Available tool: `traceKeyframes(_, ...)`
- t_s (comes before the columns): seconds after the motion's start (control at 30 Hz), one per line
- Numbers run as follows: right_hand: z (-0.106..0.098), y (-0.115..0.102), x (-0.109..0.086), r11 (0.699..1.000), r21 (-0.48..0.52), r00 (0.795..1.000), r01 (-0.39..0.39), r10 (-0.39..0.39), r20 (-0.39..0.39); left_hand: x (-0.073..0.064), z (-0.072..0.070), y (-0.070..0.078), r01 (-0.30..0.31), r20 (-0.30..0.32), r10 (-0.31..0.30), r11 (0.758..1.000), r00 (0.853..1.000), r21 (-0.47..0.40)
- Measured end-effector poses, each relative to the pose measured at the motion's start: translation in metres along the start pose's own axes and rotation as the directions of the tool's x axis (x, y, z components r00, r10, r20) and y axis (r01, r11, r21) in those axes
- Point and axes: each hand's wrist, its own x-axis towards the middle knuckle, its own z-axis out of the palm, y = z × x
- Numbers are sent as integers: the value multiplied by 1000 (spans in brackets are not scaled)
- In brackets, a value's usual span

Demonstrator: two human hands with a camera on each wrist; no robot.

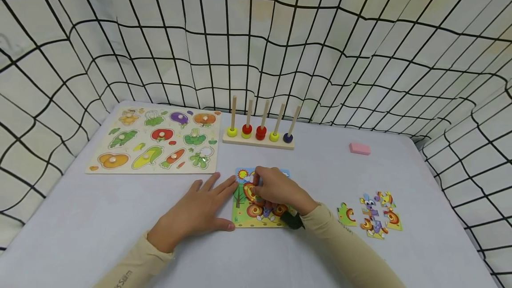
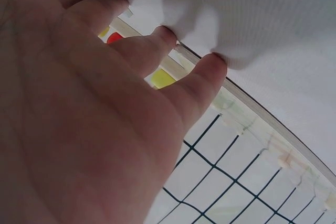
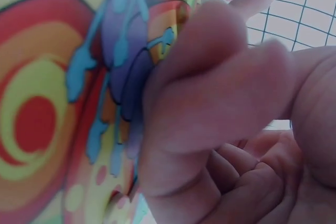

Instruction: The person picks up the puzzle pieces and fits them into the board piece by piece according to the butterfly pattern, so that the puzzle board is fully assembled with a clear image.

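On the table lies a square picture puzzle board (image 1: 242, 222) with a butterfly design in red, orange and yellow. My left hand (image 1: 204, 206) lies palm down with fingers spread, its fingertips and thumb at the board's left edge. Over the upper middle of the board is my right hand (image 1: 278, 186), thumb and index finger bent toward each other. In the right wrist view its curled fingers (image 3: 210, 93) are close against the printed butterfly (image 3: 37, 124). I cannot tell whether a piece is between them.
Several loose puzzle pieces (image 1: 394, 219) lie to the right, with a pink block (image 1: 359, 148) farther back. Behind the board stands a peg stacker (image 1: 260, 142) with coloured rings. A vegetable knob puzzle (image 1: 138, 140) lies at the back left. Black netting (image 1: 256, 34) surrounds the table.
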Motion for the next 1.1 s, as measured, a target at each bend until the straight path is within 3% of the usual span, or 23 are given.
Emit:
traceKeyframes(0.5,2,7,-5,999,45,1000,15,-14,-21,1,-2,1,8,13,-8,1000,1000,10)
traceKeyframes(0.8,-1,13,-14,994,71,996,88,-87,-18,1,1,1,3,-8,-3,1000,1000,1)
traceKeyframes(1.1,-11,26,-34,991,65,989,120,-113,-98,2,0,2,-2,-5,2,1000,1000,10)
